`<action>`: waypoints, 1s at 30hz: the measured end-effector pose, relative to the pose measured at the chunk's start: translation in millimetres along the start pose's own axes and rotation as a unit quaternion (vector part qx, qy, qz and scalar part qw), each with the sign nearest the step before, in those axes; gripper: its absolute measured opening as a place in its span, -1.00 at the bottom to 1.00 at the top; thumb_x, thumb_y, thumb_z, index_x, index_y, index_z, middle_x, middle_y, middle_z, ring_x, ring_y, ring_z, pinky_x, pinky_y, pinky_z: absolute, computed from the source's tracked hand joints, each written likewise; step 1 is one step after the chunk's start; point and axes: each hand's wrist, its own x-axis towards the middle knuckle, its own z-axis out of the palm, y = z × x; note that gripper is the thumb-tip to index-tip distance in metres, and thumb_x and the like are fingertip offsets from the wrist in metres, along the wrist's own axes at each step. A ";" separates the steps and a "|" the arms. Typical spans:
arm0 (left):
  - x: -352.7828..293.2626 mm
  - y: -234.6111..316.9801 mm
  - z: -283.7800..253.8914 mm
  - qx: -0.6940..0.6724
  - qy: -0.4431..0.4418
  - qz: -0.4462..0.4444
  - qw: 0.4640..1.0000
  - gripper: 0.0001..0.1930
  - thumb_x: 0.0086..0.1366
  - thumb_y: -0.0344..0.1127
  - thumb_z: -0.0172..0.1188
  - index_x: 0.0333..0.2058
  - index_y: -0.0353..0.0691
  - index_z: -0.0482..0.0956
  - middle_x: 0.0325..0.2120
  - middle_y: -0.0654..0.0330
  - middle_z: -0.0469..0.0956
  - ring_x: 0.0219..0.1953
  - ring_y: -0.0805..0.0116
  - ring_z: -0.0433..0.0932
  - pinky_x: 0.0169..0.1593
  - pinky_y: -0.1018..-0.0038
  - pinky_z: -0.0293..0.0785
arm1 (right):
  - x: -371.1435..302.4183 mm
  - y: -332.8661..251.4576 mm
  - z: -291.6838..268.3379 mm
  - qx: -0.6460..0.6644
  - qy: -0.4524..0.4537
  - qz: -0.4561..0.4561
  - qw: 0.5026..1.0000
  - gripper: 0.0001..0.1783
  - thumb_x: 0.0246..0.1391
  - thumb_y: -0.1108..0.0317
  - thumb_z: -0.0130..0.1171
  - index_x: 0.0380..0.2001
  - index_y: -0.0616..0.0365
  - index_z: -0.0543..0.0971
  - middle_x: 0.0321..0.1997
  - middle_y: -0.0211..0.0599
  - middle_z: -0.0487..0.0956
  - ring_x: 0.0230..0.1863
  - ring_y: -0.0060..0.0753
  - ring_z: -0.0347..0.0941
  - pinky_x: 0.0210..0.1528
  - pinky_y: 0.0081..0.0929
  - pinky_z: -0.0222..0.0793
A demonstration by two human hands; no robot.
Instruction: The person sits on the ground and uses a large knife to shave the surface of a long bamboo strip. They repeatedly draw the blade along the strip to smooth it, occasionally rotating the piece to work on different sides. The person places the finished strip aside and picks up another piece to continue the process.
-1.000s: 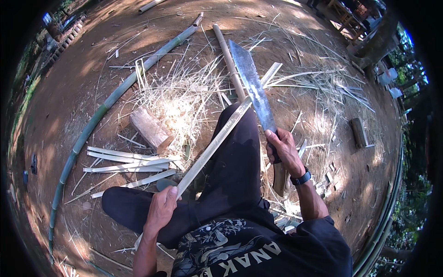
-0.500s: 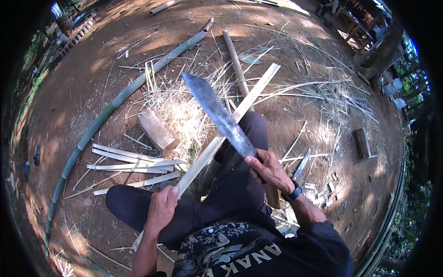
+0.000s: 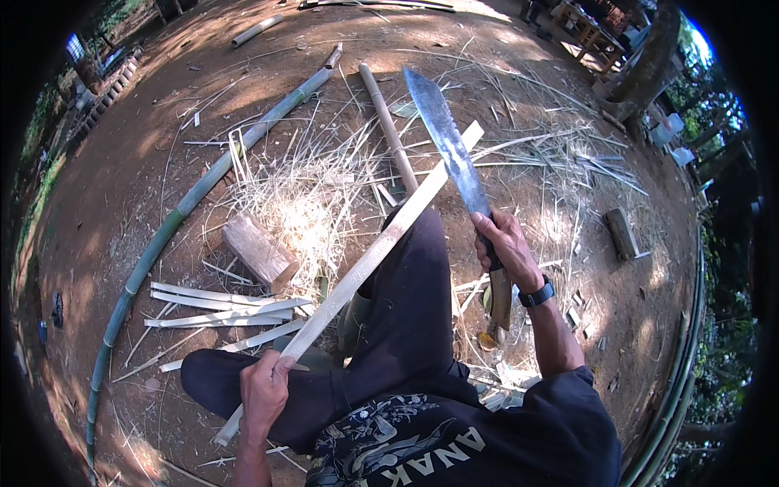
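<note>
My left hand (image 3: pixel 264 391) is closed round the lower part of a pale split bamboo strip (image 3: pixel 349 284), which slants up to the right across my raised knee. In my right hand (image 3: pixel 508 250) is the handle of a machete (image 3: pixel 449 134). Its broad, scuffed steel blade points up and away, crossing over the strip near the strip's far end. Whether the blade touches the strip I cannot tell. Below the right fist the brown handle end (image 3: pixel 500 299) sticks out.
Several pale split strips (image 3: pixel 219 308) lie left of my knee, beside a short log (image 3: pixel 258 252). A long green bamboo pole (image 3: pixel 174 219) curves along the left. Shavings (image 3: pixel 308 203) cover the ground ahead, near a thinner brown pole (image 3: pixel 388 126). Another wood block (image 3: pixel 622 234) lies right.
My right hand has moved up and to the right with the machete, and the blade now crosses the strip nearer its far end. The left hand keeps its hold on the strip.
</note>
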 end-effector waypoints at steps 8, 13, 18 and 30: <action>4.1 1.1 -10.6 0.018 -0.011 0.006 1.000 -0.69 0.33 -0.26 0.11 -0.54 -0.31 0.37 -0.70 -0.05 0.36 -0.60 -0.13 0.43 -0.54 0.20 0.28 | -13.9 14.5 25.4 -0.018 -0.048 -0.011 0.999 -0.60 0.25 0.02 0.08 -0.50 0.11 0.38 -0.72 -0.53 0.35 -0.75 -0.71 0.29 -0.72 -0.68 0.20; 7.3 2.1 -10.2 0.031 0.002 0.016 0.999 -0.70 0.33 -0.27 0.11 -0.55 -0.30 0.37 -0.70 -0.04 0.36 -0.61 -0.10 0.44 -0.54 0.20 0.28 | -22.3 17.3 40.6 -0.058 -0.060 -0.011 0.996 -0.59 0.24 0.01 0.09 -0.48 0.13 0.37 -0.70 -0.50 0.36 -0.75 -0.70 0.29 -0.71 -0.69 0.20; 1.4 -1.4 -14.4 0.034 -0.001 0.013 0.999 -0.73 0.32 -0.27 0.11 -0.53 -0.29 0.41 -0.70 -0.02 0.39 -0.59 -0.09 0.46 -0.53 0.21 0.30 | -23.3 15.1 41.6 -0.031 -0.066 0.011 0.997 -0.59 0.24 0.00 0.08 -0.47 0.12 0.37 -0.68 -0.52 0.39 -0.73 -0.71 0.31 -0.70 -0.70 0.22; 0.6 0.9 -18.4 0.063 0.008 0.021 0.998 -0.77 0.31 -0.29 0.10 -0.49 -0.29 0.46 -0.65 -0.02 0.45 -0.56 -0.09 0.49 -0.51 0.20 0.34 | -15.3 12.0 34.3 0.034 -0.024 0.019 0.999 -0.58 0.23 -0.02 0.10 -0.47 0.11 0.35 -0.69 -0.51 0.38 -0.73 -0.69 0.31 -0.69 -0.68 0.25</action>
